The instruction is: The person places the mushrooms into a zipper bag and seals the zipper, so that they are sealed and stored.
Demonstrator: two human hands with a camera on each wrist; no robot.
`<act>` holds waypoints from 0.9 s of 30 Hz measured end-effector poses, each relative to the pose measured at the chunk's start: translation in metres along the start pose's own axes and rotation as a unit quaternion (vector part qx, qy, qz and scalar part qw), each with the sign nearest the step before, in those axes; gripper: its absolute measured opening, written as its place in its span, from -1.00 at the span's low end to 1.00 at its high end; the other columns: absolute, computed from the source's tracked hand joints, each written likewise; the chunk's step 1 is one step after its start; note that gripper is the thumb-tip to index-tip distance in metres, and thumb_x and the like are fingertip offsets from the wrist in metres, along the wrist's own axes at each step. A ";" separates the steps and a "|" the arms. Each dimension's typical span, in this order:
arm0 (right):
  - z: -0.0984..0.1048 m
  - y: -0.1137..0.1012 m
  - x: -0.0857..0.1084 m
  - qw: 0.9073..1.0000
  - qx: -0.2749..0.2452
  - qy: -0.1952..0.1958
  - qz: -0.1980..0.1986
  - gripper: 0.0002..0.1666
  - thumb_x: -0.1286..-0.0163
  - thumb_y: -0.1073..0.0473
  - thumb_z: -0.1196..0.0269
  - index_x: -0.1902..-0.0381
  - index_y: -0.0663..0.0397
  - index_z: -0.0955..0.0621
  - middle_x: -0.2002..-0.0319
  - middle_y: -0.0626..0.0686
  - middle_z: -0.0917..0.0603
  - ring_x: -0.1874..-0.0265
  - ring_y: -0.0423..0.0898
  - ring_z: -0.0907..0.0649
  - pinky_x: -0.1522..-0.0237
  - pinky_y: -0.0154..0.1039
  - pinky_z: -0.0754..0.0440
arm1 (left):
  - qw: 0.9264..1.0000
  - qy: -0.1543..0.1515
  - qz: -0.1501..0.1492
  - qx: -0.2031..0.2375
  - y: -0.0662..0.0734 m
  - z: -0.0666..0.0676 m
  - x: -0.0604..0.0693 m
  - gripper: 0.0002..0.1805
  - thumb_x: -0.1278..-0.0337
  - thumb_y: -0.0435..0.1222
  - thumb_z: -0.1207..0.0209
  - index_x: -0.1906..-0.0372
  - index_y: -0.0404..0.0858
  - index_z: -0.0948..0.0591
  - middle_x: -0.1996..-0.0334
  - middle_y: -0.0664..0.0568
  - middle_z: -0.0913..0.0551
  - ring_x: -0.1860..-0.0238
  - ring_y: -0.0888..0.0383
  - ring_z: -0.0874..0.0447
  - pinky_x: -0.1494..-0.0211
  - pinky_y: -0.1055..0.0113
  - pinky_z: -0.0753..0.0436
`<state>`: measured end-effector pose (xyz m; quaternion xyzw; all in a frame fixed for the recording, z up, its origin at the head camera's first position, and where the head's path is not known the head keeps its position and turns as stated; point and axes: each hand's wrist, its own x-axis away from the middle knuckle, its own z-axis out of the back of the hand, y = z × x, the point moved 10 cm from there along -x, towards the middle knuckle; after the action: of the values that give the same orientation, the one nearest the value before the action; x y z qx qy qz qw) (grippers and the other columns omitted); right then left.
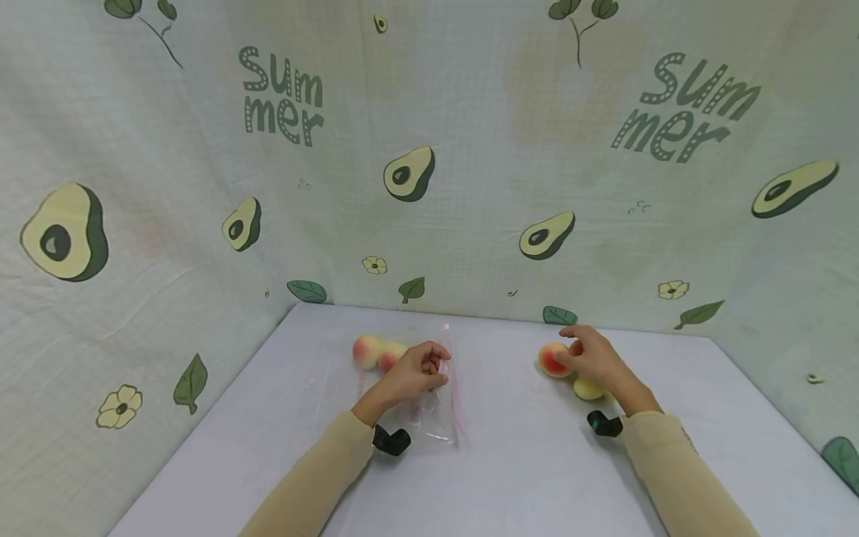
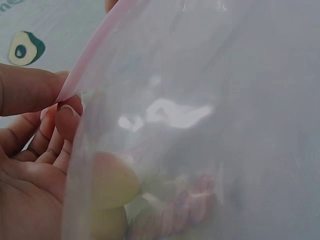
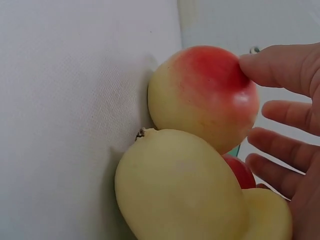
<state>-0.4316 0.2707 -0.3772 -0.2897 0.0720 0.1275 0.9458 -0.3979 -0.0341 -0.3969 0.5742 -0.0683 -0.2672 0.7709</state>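
My left hand (image 1: 406,375) pinches the pink zip edge (image 2: 92,50) of a clear plastic zip bag (image 1: 438,421) between thumb and finger. Inside the bag lie red-and-yellow peaches (image 1: 366,351), blurred through the film in the left wrist view. Over to the right, my right hand (image 1: 600,365) is at another peach (image 3: 197,100), its thumb against the red side. The other fingers reach loosely behind that fruit and are not closed round it. Beside the peach is a pale yellow fruit (image 3: 177,182) with a stem stub. A red fruit (image 3: 241,170) peeks out behind, mostly hidden.
A white table (image 1: 523,477) carries everything. Behind it and to the sides hangs a pale cloth (image 1: 470,97) printed with avocados and leaves. Black wrist cameras sit under the left wrist (image 1: 391,441) and right wrist (image 1: 605,424).
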 end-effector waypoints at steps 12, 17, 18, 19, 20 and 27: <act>-0.003 -0.012 -0.003 0.997 0.054 0.021 0.053 -0.51 -0.19 0.08 -0.35 0.00 0.27 -0.57 0.25 0.11 -0.63 0.28 0.05 -0.52 -0.26 0.38 0.13 | 1.000 0.003 0.003 0.002 0.001 0.000 0.001 -0.64 -0.05 -0.54 -0.24 0.01 -0.45 -0.46 0.43 0.00 -0.39 0.53 0.21 -0.39 0.47 0.44 -0.46; -0.004 -0.015 -0.003 0.995 0.070 0.019 0.062 -0.52 -0.19 0.08 -0.35 0.01 0.27 -0.58 0.07 0.20 -0.64 0.08 0.15 -0.57 -0.27 0.37 0.08 | 1.000 0.003 0.008 0.006 0.000 0.000 0.001 -0.64 -0.05 -0.56 -0.24 0.01 -0.42 -0.46 0.42 -0.02 -0.38 0.52 0.19 -0.38 0.47 0.44 -0.44; -0.005 -0.016 -0.003 0.995 0.071 0.018 0.062 -0.52 -0.19 0.08 -0.35 0.01 0.27 -0.58 0.06 0.20 -0.64 0.08 0.16 -0.56 -0.26 0.34 0.02 | 1.000 0.002 0.008 0.007 0.001 0.000 0.001 -0.64 -0.05 -0.56 -0.23 0.01 -0.43 -0.46 0.42 -0.03 -0.38 0.52 0.18 -0.37 0.47 0.44 -0.44; -0.005 -0.016 -0.003 0.995 0.071 0.018 0.061 -0.52 -0.20 0.08 -0.35 0.00 0.26 -0.58 0.07 0.20 -0.63 0.10 0.15 -0.56 -0.24 0.31 -0.09 | 1.000 0.001 0.008 0.008 0.001 0.000 0.001 -0.64 -0.05 -0.57 -0.23 0.01 -0.44 -0.46 0.42 -0.04 -0.38 0.51 0.17 -0.37 0.47 0.44 -0.43; -0.006 -0.016 -0.003 0.996 0.067 0.016 0.059 -0.52 -0.20 0.08 -0.35 0.00 0.26 -0.58 0.07 0.19 -0.63 0.12 0.14 -0.56 -0.20 0.27 -0.19 | 1.000 -0.001 0.008 0.007 0.003 0.000 0.002 -0.64 -0.05 -0.58 -0.22 0.01 -0.45 -0.45 0.41 -0.06 -0.38 0.51 0.17 -0.37 0.47 0.44 -0.43; -0.008 -0.024 -0.002 0.995 0.044 0.024 0.080 -0.52 -0.18 0.12 -0.37 0.00 0.29 -0.58 0.06 0.22 -0.62 0.16 0.09 -0.55 0.07 0.07 -0.48 | 1.000 -0.010 0.003 0.003 0.031 -0.002 0.012 -0.67 -0.05 -0.60 -0.19 0.04 -0.48 -0.45 0.40 -0.16 -0.39 0.49 0.16 -0.38 0.45 0.44 -0.43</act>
<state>-0.4271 0.2468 -0.3707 -0.2437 0.1236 0.1925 0.9425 -0.3766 -0.0326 -0.3711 0.5739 -0.0783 -0.2703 0.7690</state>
